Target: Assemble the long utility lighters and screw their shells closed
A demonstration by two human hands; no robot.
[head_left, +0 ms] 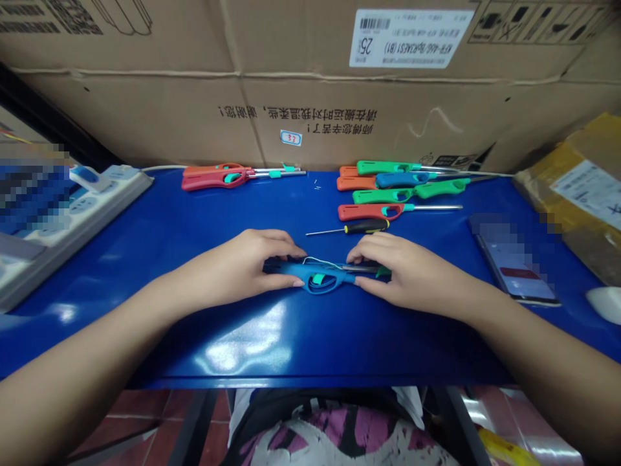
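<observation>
A blue long-necked lighter [326,277] is held level between my two hands, just above or on the blue table. My left hand [252,259] pinches its handle end, thumb on the near side. On the other end, where the metal tube comes out, my right hand [388,265] closes with thumb and fingers. A thin pale wire [323,260] bows along the lighter's upper side, and a teal trigger shows in its loop. Just beyond my hands lies a screwdriver [366,226] with a black and yellow handle.
Red lighters [218,178] lie at the back left; several green, orange, blue and red lighters [373,211] lie at the back right. A power strip [92,207] stands left, a phone [514,262] and taped box [582,188] right. A cardboard box [169,116] walls the back of the table [160,336].
</observation>
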